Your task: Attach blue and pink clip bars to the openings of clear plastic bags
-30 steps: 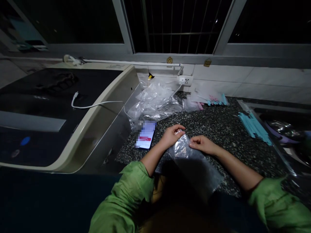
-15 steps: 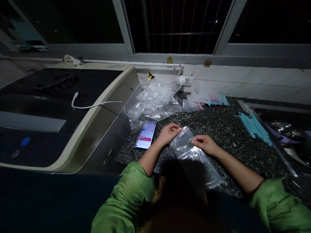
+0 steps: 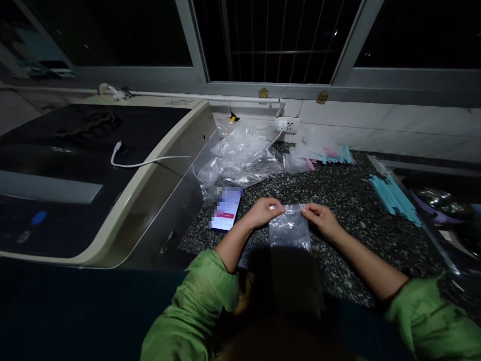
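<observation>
A clear plastic bag hangs flat between my two hands over the speckled dark counter. My left hand pinches its upper left corner, and my right hand pinches the upper right corner. The top edge runs roughly level between them. Shadow falls across the bag's lower part, so its bottom end is hard to make out. Left of my left hand lies a phone with its screen lit.
Behind the phone is a heap of clear plastic bags. Filled bags with pink and blue strips lie by the wall. Blue strips rest beside the stove at right. A washing machine with a white cable stands left.
The bag has turned from slanting to hanging straight. My right hand has moved from its side to its upper right corner, and the top edge is now stretched between both hands.
</observation>
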The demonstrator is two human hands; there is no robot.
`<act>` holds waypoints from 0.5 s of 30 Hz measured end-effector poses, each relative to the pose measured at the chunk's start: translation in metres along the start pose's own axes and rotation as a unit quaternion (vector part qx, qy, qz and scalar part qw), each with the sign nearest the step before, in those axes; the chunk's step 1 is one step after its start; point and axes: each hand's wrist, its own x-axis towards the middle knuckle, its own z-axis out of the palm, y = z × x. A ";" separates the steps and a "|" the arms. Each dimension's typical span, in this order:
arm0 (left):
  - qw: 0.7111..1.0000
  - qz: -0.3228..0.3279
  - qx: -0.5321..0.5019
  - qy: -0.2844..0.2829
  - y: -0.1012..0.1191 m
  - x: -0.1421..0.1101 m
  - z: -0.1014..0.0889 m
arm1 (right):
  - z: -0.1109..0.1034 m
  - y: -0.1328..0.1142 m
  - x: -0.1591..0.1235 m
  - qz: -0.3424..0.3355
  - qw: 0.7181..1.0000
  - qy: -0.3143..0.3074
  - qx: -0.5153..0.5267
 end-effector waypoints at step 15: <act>0.985 -0.046 -0.165 0.021 -0.005 0.002 0.008 | -0.008 0.004 0.003 -0.042 0.995 0.081 -0.050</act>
